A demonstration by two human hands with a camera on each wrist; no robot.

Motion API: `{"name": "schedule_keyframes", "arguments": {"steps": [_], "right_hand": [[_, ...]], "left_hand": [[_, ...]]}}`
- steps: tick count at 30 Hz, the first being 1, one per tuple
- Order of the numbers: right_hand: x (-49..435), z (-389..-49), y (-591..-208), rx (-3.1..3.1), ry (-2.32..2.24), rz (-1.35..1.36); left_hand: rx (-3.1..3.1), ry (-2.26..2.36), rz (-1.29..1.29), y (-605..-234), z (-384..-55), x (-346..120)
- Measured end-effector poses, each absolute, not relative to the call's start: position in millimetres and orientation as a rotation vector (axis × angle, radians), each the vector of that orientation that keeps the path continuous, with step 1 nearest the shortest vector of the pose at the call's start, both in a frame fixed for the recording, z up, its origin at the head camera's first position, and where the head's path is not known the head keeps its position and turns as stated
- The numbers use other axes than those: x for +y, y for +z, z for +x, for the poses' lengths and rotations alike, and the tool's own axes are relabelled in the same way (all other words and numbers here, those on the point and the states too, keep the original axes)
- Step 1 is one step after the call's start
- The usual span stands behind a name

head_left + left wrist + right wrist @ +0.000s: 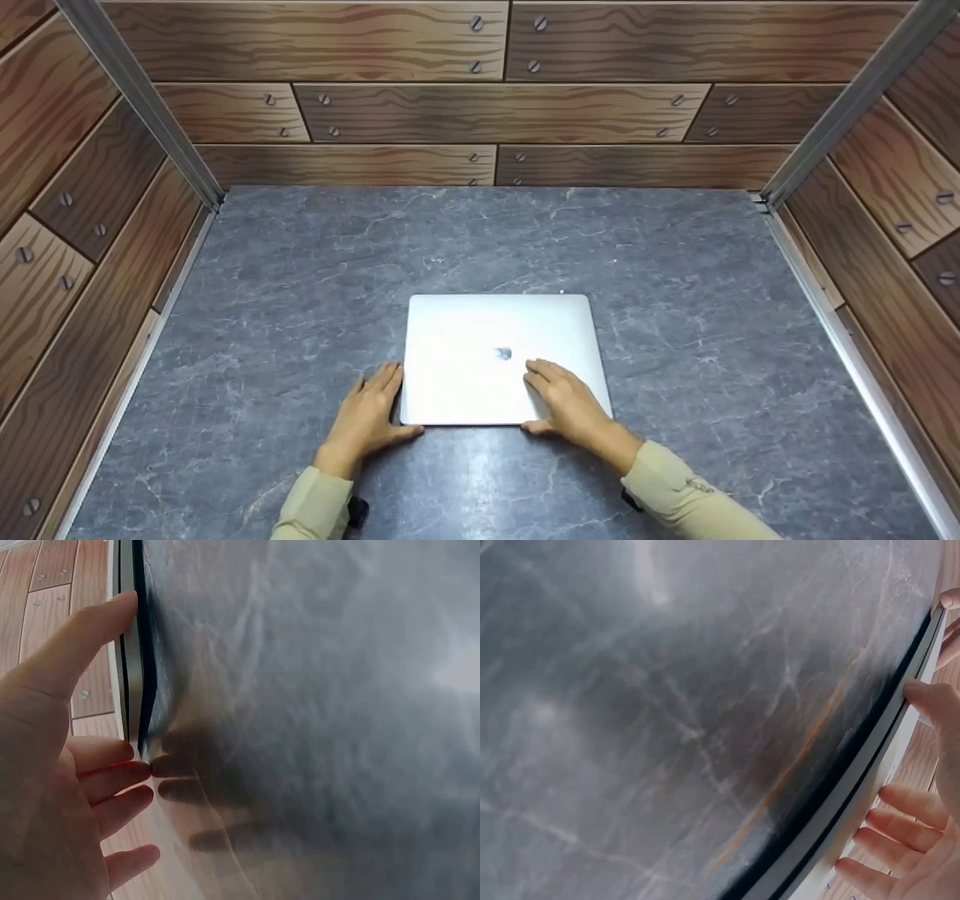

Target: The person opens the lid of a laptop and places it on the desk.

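Observation:
A closed silver laptop (465,360) lies flat on the dark marbled tabletop (330,255), a mirror-like logo at the middle of its lid. My left hand (365,412) is at its left side: the fingers lie along the left edge and the thumb touches the front edge near the corner. In the left wrist view that thumb (112,619) rests on the laptop's thin rim. My right hand (570,401) lies over the front right part of the lid, fingertips on top. Its thumb (922,694) touches the front edge in the right wrist view.
Wood-plank-patterned walls (495,112) enclose the table at the back and both sides. Metal rails (862,360) run along the side edges, with slanted metal posts (142,97) at the back corners. Bright light reflects off the tabletop in front of the laptop.

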State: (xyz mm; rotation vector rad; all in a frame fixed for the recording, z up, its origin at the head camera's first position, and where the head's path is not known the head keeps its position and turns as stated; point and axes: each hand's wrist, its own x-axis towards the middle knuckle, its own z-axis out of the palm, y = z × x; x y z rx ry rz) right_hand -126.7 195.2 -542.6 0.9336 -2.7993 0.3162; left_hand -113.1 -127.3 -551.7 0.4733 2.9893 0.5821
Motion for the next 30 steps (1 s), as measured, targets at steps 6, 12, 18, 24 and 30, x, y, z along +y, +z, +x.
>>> {"name": "schedule_keyframes", "arguments": {"steps": [6,12,18,24,30], "right_hand": [[194.7,-125.4,-544.6,-2.761,0.278,0.927],[194.9,-124.6,-547.2,-2.747,0.267,0.917],[195.5,-123.5,-551.1,-2.719,0.255,0.922],[196.8,-122.6,-551.1,-2.688,0.221,0.938],[197.5,-121.8,-550.2,-2.649,0.204,0.961]], "left_hand": [[2.985,0.578,0.457,-550.5,-112.8,-127.5],[2.995,0.564,0.449,-550.5,-113.1,-127.7],[3.0,0.569,0.448,-551.1,-112.0,-128.3],[2.986,0.555,0.443,-551.4,-110.9,-129.5],[2.978,0.546,0.432,-552.0,-109.5,-129.4]]}}
